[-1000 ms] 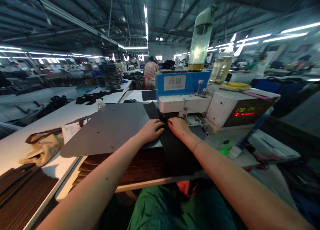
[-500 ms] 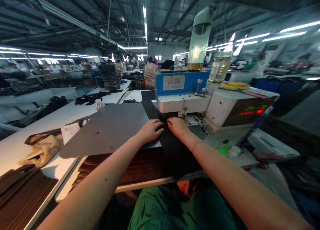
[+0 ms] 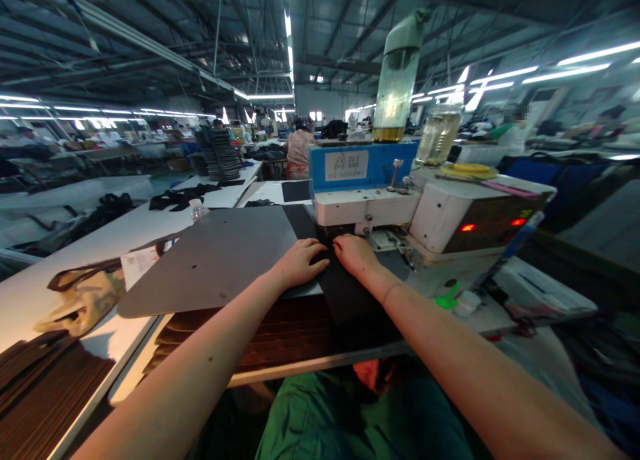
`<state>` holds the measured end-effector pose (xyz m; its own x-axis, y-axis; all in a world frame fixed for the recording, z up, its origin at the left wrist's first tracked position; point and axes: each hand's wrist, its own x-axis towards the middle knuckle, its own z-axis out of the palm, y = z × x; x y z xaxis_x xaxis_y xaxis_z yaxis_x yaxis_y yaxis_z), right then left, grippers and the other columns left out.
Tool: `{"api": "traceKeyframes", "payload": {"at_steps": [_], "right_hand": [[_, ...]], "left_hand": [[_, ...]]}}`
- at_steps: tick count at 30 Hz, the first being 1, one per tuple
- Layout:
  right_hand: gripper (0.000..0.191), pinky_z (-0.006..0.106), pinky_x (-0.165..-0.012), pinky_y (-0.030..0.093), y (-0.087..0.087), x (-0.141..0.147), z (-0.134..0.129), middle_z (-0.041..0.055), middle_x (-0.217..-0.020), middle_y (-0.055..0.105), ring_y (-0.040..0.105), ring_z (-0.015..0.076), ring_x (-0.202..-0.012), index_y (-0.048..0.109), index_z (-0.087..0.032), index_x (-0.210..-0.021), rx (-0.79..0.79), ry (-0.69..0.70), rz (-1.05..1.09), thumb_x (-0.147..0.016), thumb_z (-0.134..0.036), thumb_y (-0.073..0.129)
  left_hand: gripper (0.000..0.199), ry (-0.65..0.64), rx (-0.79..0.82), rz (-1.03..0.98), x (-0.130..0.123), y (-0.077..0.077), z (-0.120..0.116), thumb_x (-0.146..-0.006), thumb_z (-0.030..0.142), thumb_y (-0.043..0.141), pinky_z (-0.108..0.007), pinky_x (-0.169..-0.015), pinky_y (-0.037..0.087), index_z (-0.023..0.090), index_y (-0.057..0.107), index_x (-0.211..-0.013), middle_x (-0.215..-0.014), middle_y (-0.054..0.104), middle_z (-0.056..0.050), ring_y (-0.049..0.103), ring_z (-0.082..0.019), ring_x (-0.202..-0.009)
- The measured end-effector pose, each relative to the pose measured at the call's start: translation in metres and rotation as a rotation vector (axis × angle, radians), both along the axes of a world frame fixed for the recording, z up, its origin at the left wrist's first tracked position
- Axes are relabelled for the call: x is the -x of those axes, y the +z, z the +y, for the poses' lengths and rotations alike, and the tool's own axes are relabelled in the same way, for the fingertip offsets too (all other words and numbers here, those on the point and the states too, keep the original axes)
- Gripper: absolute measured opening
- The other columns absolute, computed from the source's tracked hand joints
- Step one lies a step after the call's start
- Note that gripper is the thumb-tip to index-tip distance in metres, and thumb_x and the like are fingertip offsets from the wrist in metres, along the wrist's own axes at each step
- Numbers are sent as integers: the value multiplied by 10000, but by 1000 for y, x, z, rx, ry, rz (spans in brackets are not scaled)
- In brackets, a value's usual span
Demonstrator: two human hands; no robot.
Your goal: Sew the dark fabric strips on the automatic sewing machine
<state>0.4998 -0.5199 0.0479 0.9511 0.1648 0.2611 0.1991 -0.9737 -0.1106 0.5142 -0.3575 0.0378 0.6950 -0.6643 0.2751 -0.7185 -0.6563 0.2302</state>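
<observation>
A long black fabric strip (image 3: 350, 293) runs from the table's front side, under the sewing machine's white head (image 3: 345, 210), to the far side. My left hand (image 3: 303, 260) lies on the strip's left edge and the grey metal plate (image 3: 225, 257), thumb apart from the fingers. Close by, my right hand (image 3: 355, 252) has its fingers curled down on the strip's right side, just before the machine head. The needle area is hidden behind the fingers and the head.
On the machine stand a blue box (image 3: 365, 167), an oil bottle (image 3: 397, 93) and a display housing (image 3: 480, 210) with red digits. A green clip-like piece (image 3: 447, 297) lies at right. Stacked brown pieces (image 3: 50, 387) and tan cloth (image 3: 87, 297) lie left. Another person (image 3: 299, 150) sits ahead.
The black strip has slid away from me; its near end now lies farther up the table. The display's red digits have changed. Both hands have stayed nearly in place.
</observation>
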Motion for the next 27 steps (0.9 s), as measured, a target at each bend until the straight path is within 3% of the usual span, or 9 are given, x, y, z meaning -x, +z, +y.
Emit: {"api": "traceKeyframes", "payload": {"at_steps": [10,27], "right_hand": [[270,274,-716,433,-2,-2,0,99,-925,654,612,202,-836,634,-139,-909,23,-5,-9,-864,-198,375],[273,284,-675,451,3,-1,8,138,-909,647,622,224,-825,608,-113,-916,71,-17,-35,-880,-165,343]], "left_hand": [[436,-7,-12,41,-1,4,-2,-806,452,497,-364,-973,367,152,553,-1118,-1152,519,-107,473,-238,-1080],[326,60,-41,31,-41,0,-2,-782,175,439,-322,-972,371,143,584,-1072,-1106,533,-93,496,-212,-1042]]}}
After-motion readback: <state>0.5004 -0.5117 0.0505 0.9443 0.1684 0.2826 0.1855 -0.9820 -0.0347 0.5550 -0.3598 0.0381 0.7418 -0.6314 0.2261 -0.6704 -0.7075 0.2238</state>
